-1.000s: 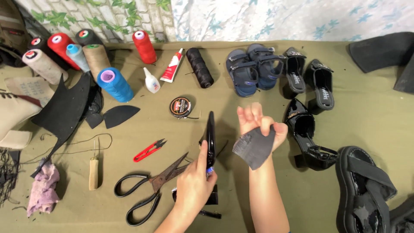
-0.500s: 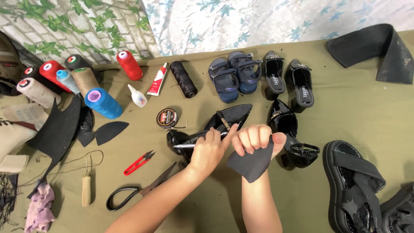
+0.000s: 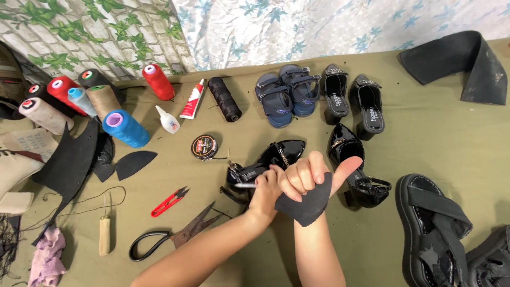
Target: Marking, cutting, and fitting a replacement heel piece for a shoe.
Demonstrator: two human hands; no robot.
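A: Status? Where's the sole piece?

B: Right hand [image 3: 305, 178] fisted around black sole piece [image 3: 307, 206], frame centre. Looks thin, floppy, light; pinch the top edge. Left hand [image 3: 264, 191] clamps glossy black shoe [image 3: 265, 162] at 10 o'clock: stiff, slippery.

Dark sole piece [image 3: 307, 203] — glossy black heel [image 3: 265, 165]

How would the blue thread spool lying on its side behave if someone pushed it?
The blue thread spool lies on its side on the green cloth, so it would probably roll. Its cone shape suggests it would curve instead of going straight. The thick wound thread probably gives a firm, non-slippery grip.
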